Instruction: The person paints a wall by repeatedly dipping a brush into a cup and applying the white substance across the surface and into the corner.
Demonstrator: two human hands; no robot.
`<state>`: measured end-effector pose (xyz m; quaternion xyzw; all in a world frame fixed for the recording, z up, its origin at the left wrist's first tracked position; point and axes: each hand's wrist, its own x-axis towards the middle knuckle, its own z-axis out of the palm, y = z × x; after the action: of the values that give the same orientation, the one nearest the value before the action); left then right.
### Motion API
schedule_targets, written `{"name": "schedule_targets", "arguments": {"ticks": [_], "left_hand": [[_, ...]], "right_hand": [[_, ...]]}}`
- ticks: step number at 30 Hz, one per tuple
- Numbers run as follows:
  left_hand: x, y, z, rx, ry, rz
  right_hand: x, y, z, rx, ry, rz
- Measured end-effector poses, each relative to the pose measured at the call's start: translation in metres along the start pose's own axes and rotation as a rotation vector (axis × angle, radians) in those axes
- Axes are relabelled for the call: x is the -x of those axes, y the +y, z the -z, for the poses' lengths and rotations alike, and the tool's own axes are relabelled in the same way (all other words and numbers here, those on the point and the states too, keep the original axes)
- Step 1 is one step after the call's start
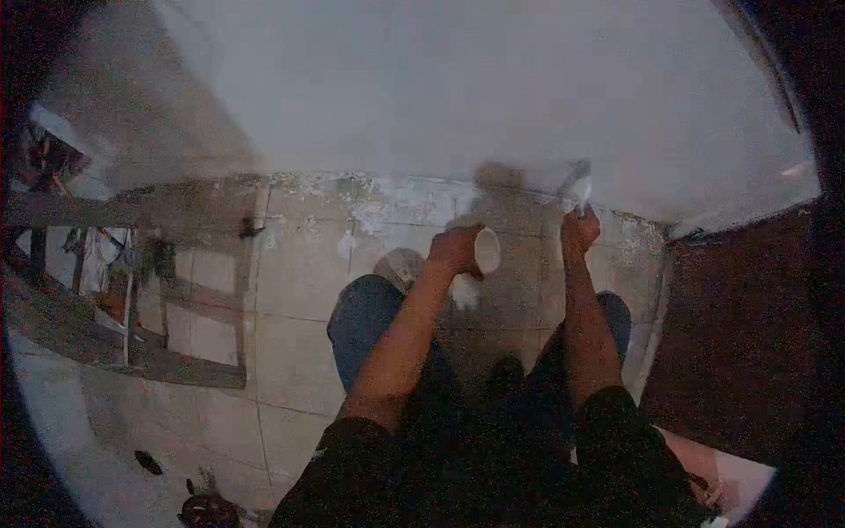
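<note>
My left hand (455, 250) is wrapped round a round white container (487, 250), shaped like a cup or small tub. Its pale rim faces right, and what is inside cannot be made out. Farther right, my right hand (580, 231) is closed round a small pale tool (578, 190). The tool points up at the foot of the white wall (440, 97), and its exact kind is too blurred to tell. Whether it touches the wall is unclear. Both forearms reach forward over my bent knees.
Pale tiles (299, 290) cover the floor, with white flaky patches (374, 207) along the wall's base. A dark reddish-brown panel (731, 326) stands at the right. To the left is a wooden frame (176, 370) with cloth behind it. Dark items (207, 510) lie at the lower left.
</note>
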<state>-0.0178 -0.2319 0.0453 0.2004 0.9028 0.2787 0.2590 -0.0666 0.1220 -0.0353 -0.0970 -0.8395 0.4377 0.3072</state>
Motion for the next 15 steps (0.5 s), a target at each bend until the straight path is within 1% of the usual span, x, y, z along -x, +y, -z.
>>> {"name": "schedule_targets", "arguments": {"ticks": [1, 3, 4, 6, 7, 8, 9, 10, 11, 12, 14, 15], "left_hand": [[-0.007, -0.006, -0.009, -0.004, -0.002, -0.001], [-0.017, -0.014, -0.031, -0.036, 0.095, -0.112], [-0.014, -0.009, -0.031, -0.038, 0.086, -0.11], [-0.008, 0.003, -0.025, -0.056, 0.011, -0.058], [-0.027, -0.008, -0.049, -0.069, 0.006, -0.054], [-0.06, -0.033, -0.092, -0.192, -0.056, -0.019], [-0.076, -0.05, -0.115, -0.316, -0.12, 0.018], [-0.072, -0.056, -0.118, -0.326, -0.125, 0.025], [-0.065, -0.06, -0.12, -0.32, 0.054, -0.049], [-0.056, -0.061, -0.125, -0.309, 0.231, -0.126], [-0.037, -0.059, -0.134, -0.275, 0.586, -0.276], [-0.03, -0.057, -0.135, -0.253, 0.762, -0.351]], "right_hand": [[0.003, -0.008, -0.013, -0.001, 0.003, -0.002], [0.02, -0.03, -0.063, 0.398, -0.076, 0.111], [0.029, -0.044, -0.088, 0.398, -0.078, 0.102], [0.049, -0.081, -0.149, 0.358, -0.17, 0.385], [0.058, -0.102, -0.178, 0.331, -0.211, 0.527], [0.061, -0.137, -0.2, 0.268, -0.439, 0.357], [0.064, -0.173, -0.215, 0.197, -0.664, 0.182], [0.075, -0.193, -0.23, 0.255, -0.618, 0.343], [0.081, -0.21, -0.243, 0.313, -0.569, 0.506], [0.086, -0.222, -0.252, 0.305, -0.569, 0.501], [0.089, -0.243, -0.26, 0.095, -0.635, 0.39], [0.087, -0.242, -0.258, 0.092, -0.642, 0.385]]}}
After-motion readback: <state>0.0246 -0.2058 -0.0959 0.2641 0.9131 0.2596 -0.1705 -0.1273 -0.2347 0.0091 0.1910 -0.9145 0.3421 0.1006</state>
